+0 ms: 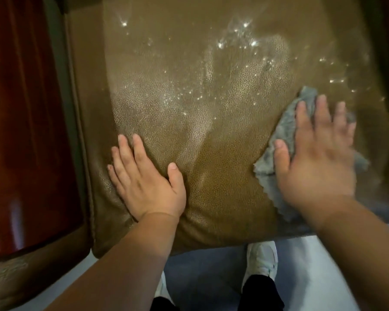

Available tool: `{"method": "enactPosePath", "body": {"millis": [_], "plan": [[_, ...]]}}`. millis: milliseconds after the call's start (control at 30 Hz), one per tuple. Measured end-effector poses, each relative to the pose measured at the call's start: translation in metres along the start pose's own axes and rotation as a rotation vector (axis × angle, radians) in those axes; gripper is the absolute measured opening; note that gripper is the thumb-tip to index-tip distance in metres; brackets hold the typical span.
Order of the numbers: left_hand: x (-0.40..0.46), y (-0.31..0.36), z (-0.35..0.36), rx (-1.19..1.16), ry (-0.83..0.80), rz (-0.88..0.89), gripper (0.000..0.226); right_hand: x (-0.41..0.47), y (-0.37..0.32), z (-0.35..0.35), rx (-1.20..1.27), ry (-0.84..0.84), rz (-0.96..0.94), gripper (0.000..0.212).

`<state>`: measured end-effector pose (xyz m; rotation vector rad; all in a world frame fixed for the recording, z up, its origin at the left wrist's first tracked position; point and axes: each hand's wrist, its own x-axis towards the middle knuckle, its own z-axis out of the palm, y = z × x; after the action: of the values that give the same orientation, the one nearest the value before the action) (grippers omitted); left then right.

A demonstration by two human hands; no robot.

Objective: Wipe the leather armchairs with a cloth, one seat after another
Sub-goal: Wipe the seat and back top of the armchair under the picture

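Both hands lie flat-fingered on the seat cushion [211,108]: left hand [147,180] bracing its front left, right hand [317,158] pressing the grey cloth [283,129] front right, soft, light, best held under the palm.

Brown leather seat cushion [211,108], damp sheen, grey cloth [285,129] lying on it

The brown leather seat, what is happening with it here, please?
A person is wiping the brown leather seat cushion of an armchair. The right hand presses a grey cloth flat on the cushion's right side. The left hand rests flat near the front left edge. Small bright droplets shine across the leather farther back.
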<state>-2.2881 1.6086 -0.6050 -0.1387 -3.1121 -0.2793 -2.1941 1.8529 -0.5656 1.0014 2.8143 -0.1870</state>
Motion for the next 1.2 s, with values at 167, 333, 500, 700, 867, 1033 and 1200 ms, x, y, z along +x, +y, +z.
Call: {"method": "enactPosePath", "body": {"millis": [167,333,500,700,867,1033,1200], "plan": [[-0.001,-0.002,0.006,0.005,0.032,0.024,0.087,-0.058,-0.098,0.019,0.085,-0.068,-0.388,0.077],[-0.001,-0.002,0.006,0.003,0.038,0.023,0.086,-0.027,-0.05,0.012,-0.023,-0.098,-0.516,0.078],[-0.001,-0.004,0.01,-0.003,0.048,0.025,0.086,0.009,-0.003,-0.003,-0.005,-0.042,-0.035,0.08],[-0.002,-0.004,0.007,0.006,0.037,0.031,0.086,-0.036,-0.044,0.01,0.025,-0.107,-0.57,0.08],[-0.002,-0.003,0.009,-0.005,0.04,0.032,0.085,0.002,0.072,-0.005,-0.056,-0.142,-0.417,0.082],[-0.002,0.0,0.002,-0.001,0.031,0.033,0.083,0.001,0.085,-0.013,-0.009,-0.124,0.003,0.084],[-0.001,0.006,-0.019,0.023,-0.057,0.001,0.083,-0.052,0.029,-0.002,-0.02,-0.209,-0.552,0.09]]}}
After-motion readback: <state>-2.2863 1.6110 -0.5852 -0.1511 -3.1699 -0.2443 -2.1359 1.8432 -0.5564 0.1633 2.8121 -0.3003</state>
